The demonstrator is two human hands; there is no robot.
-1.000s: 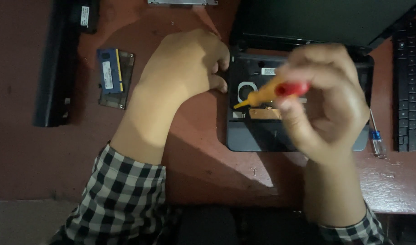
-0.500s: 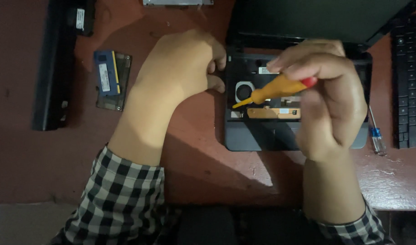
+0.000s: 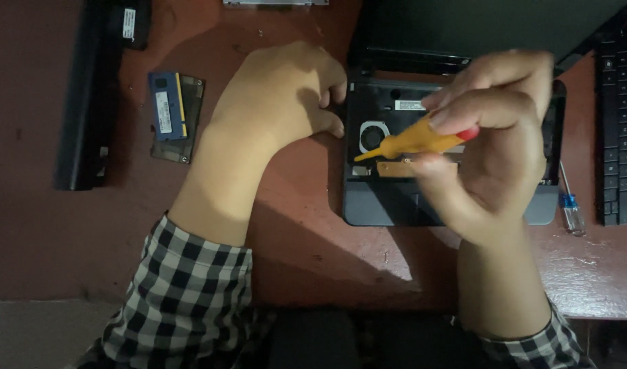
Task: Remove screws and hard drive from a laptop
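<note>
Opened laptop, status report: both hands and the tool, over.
Left hand braces opened laptop at its left edge. Right hand holds yellow screwdriver, tip near fan. Nothing blocking.

right hand [image 3: 495,137]: grips yellow screwdriver [image 3: 409,143] | left hand [image 3: 286,96]: steadies opened laptop [image 3: 389,198]

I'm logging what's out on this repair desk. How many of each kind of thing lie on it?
Opened laptops: 1
Screwdrivers: 2, a yellow one in the right hand, a blue-handled one lying on the desk
Memory modules: 1
Loose keyboards: 1
Long black battery packs: 1
Total: 6
</note>
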